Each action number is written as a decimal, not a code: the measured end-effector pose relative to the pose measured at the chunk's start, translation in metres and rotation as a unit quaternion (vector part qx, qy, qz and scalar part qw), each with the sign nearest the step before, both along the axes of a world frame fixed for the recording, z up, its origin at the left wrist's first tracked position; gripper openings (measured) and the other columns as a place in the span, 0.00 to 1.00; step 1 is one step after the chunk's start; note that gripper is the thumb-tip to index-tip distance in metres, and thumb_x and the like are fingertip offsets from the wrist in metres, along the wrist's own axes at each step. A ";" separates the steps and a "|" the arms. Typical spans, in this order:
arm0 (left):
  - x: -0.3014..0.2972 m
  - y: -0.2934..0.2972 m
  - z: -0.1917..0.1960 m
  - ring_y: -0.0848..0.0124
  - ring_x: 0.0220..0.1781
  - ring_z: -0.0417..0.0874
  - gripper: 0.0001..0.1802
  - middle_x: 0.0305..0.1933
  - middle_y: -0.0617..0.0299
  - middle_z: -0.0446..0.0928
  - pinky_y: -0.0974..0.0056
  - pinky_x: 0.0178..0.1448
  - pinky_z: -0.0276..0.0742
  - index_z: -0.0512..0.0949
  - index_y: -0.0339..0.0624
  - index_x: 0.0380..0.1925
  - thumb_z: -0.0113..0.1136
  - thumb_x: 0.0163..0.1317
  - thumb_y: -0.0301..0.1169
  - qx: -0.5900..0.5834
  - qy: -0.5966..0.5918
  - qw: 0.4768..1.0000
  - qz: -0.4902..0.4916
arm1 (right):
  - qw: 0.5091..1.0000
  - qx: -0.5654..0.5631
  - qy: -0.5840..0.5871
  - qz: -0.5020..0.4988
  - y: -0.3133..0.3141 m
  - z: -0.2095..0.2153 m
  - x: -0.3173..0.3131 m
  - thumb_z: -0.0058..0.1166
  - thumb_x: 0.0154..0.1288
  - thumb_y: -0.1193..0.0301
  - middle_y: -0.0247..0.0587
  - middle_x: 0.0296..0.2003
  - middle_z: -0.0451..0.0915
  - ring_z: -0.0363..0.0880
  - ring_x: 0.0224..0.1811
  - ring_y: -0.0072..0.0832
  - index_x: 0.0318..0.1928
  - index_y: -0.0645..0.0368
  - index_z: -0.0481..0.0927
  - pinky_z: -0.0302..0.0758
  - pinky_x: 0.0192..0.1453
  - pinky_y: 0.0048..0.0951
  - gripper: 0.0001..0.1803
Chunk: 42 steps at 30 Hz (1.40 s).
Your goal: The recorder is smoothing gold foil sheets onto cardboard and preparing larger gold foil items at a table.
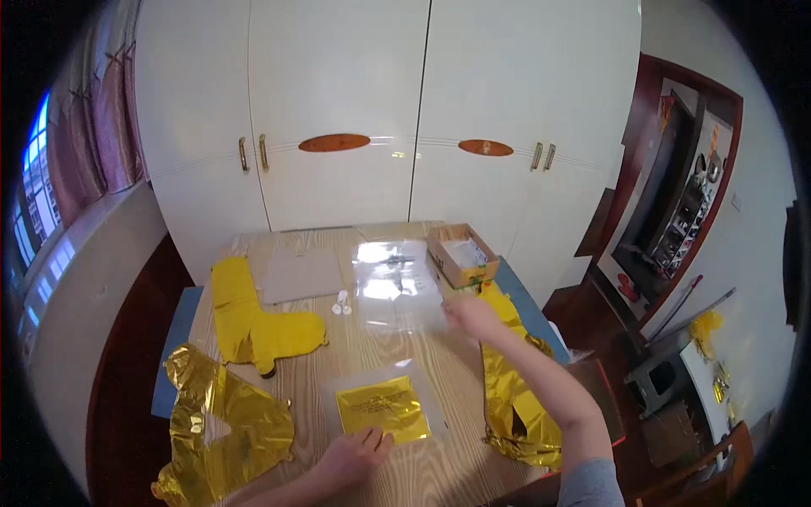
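Observation:
My left hand (359, 455) lies at the near edge of a folded gold foil balloon (384, 410), its fingers slightly apart and resting on it. A clear plastic bag (405, 369) surrounds the folded foil. Farther off, my right hand (471, 316) is closed, fingertips together at the right edge of several clear plastic bags (397, 287) lying flat. Whatever is pinched there is too small to make out. Flat gold foil balloons lie at both sides: an L-shaped one (262, 325), a triangular one (228, 431) nearer me, and crumpled foil (515, 406) under my right forearm.
An open cardboard box (460, 275) with white contents stands at the table's far right corner. Small white pieces (341, 306) lie beside a pale flat sheet (302, 277). White cabinets (338, 84) rise behind the table. A grey stool (655, 384) stands on the right.

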State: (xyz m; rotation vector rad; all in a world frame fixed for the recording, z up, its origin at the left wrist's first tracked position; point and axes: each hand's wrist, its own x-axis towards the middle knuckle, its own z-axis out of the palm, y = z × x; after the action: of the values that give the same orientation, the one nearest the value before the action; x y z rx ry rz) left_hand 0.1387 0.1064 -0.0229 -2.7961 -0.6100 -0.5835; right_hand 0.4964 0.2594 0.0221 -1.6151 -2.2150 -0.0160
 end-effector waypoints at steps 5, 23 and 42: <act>0.003 0.006 0.016 0.70 0.39 0.84 0.13 0.40 0.61 0.80 0.69 0.36 0.81 0.80 0.41 0.39 0.60 0.54 0.32 -0.011 -0.012 1.000 -0.011 | 0.982 0.042 0.036 -0.182 0.115 0.016 0.075 0.53 0.58 0.70 0.50 0.40 0.83 0.81 0.44 0.49 0.41 0.56 0.85 0.77 0.50 0.45 0.12; -0.003 0.009 -0.006 0.64 0.46 0.85 0.14 0.44 0.54 0.83 0.66 0.41 0.83 0.79 0.36 0.39 0.57 0.55 0.31 -0.057 -0.021 0.998 0.011 | 0.984 0.004 -0.102 0.148 0.130 -0.071 -0.159 0.53 0.59 0.68 0.45 0.35 0.79 0.80 0.41 0.44 0.36 0.60 0.79 0.80 0.44 0.42 0.09; -0.001 0.006 -0.014 0.65 0.37 0.88 0.10 0.37 0.54 0.85 0.64 0.38 0.83 0.82 0.36 0.33 0.63 0.52 0.29 0.012 -0.108 0.994 0.017 | 0.986 0.118 -0.035 0.108 -0.222 -0.054 -0.155 0.63 0.57 0.67 0.33 0.25 0.74 0.78 0.25 0.28 0.39 0.53 0.80 0.75 0.28 0.31 0.10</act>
State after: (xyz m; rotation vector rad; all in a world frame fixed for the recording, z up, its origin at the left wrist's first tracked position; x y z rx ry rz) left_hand 0.1375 0.1120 -0.0373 -2.7154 -0.6855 -0.8887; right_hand 0.3412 0.0373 -0.0319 -1.2618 -2.3296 -0.2698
